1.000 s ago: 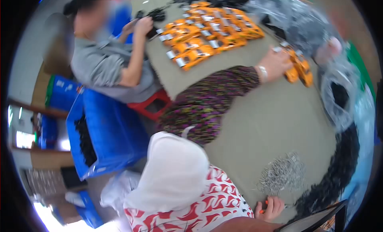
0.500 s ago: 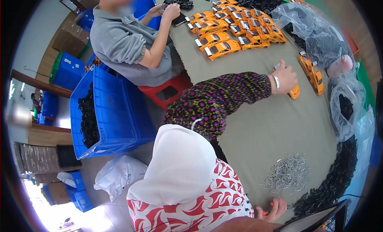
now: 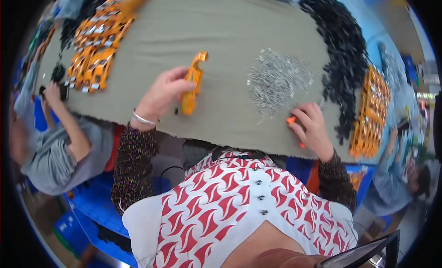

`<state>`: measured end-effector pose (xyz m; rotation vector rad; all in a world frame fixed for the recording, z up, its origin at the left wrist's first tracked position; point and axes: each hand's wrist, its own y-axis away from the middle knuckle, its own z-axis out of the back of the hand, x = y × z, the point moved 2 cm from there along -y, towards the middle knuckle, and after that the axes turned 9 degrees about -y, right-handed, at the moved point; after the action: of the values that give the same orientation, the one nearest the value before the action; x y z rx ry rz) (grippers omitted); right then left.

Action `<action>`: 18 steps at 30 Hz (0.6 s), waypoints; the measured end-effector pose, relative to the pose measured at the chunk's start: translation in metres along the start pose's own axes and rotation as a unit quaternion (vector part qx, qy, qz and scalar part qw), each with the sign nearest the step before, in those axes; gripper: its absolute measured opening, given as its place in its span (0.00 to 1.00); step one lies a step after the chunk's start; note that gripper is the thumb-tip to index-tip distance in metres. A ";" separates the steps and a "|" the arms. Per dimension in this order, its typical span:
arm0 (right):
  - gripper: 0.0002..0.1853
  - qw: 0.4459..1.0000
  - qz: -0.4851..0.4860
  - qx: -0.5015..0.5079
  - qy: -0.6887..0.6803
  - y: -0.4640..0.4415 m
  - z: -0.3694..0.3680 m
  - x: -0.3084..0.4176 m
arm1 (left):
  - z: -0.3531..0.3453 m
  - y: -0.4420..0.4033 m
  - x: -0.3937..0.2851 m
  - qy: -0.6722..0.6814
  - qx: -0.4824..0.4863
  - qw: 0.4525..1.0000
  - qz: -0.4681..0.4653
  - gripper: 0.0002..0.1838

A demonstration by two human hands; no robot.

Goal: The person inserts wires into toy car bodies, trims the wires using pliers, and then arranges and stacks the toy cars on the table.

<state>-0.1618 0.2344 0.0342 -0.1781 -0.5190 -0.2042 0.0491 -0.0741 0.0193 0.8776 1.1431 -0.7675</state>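
Note:
My left hand [image 3: 163, 94] wears a silver bangle and is closed on an orange toy car body [image 3: 192, 86], held by its side just above the table cloth. My right hand [image 3: 314, 127] lies near the table's front edge, with its fingers curled round an orange-and-black tool [image 3: 291, 120] that is mostly hidden. Just beyond my right hand is a loose pile of thin silver metal pieces [image 3: 278, 81]. A small dark piece [image 3: 176, 111] lies beside my left hand.
Rows of orange car bodies [image 3: 99, 51] are at the left, and more orange parts [image 3: 369, 113] at the right. Black parts [image 3: 338, 60] form a long heap at the right. One co-worker [image 3: 69, 148] sits at the left, another [image 3: 391, 180] at the right.
The view has swung round to face the table. My left hand has come back from the far side with an orange car body. My right hand stays beside the metal pile with the tool.

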 end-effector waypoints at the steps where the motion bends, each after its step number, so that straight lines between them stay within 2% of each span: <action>1: 0.16 1.000 0.019 0.002 -0.007 -0.004 -0.005 -0.003 | -0.018 0.002 0.007 0.114 0.064 0.989 0.070 0.19; 2: 0.16 1.000 0.013 -0.005 -0.004 -0.009 -0.011 -0.006 | -0.033 0.003 0.013 0.223 0.120 0.957 0.141 0.20; 3: 0.16 0.999 0.035 -0.016 -0.019 -0.015 -0.018 -0.009 | -0.046 -0.003 0.015 0.218 0.123 0.958 0.139 0.20; 5: 0.17 0.997 0.057 -0.029 -0.038 -0.027 -0.025 -0.009 | -0.076 -0.022 0.015 0.269 0.204 0.930 0.144 0.19; 8: 0.17 0.990 0.054 -0.112 -0.067 -0.041 -0.028 -0.007 | -0.105 -0.035 0.006 0.294 0.154 0.936 0.119 0.20; 10: 0.17 0.990 0.052 -0.120 -0.058 -0.049 -0.021 -0.005 | -0.108 -0.035 0.001 0.306 0.130 0.937 0.105 0.21; 14: 0.16 0.988 0.058 -0.138 -0.035 -0.065 -0.026 -0.004 | -0.103 -0.008 -0.006 0.386 0.170 0.901 0.097 0.22; 16: 0.14 0.988 0.079 -0.135 -0.014 -0.074 -0.030 -0.005 | -0.116 0.005 0.002 0.392 0.219 0.880 0.157 0.23; 18: 0.12 0.987 0.056 -0.145 -0.042 -0.075 -0.037 -0.017 | -0.127 0.006 0.005 0.391 0.244 0.867 0.189 0.24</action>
<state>-0.1769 0.1564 0.0025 -0.5002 -0.5596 -0.1616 0.0010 0.0407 -0.0066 1.8975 1.4225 -0.3564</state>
